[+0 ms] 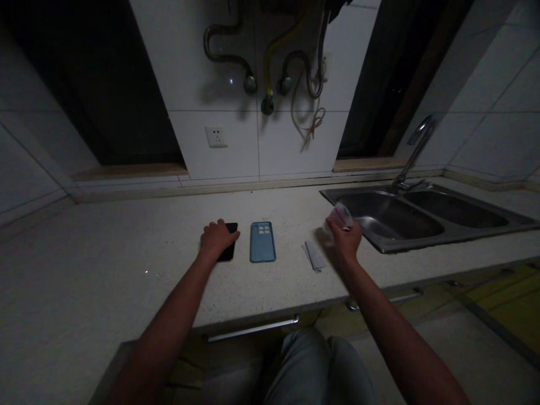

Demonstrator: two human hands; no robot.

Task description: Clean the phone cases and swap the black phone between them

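Your left hand (215, 240) lies over the black phone (228, 253) on the counter (164, 298); cannot tell if those fingers clamp. Your right fingers pinch a clear plastic bag (342, 215) near the sink (405, 244). Blue phone case (262, 246) between your hands.

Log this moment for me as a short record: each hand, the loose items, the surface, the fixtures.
Left hand: resting over a dark phone, partly covering it
Right hand: fingers pinching a translucent packet with a red stripe, raised near the sink
Phone case: blue, between the hands, untouched
Folded grey piece: right of the case, material unclear
Surface: pale countertop
Fixtures: double-bowl sink and faucet, right side
Light: dim
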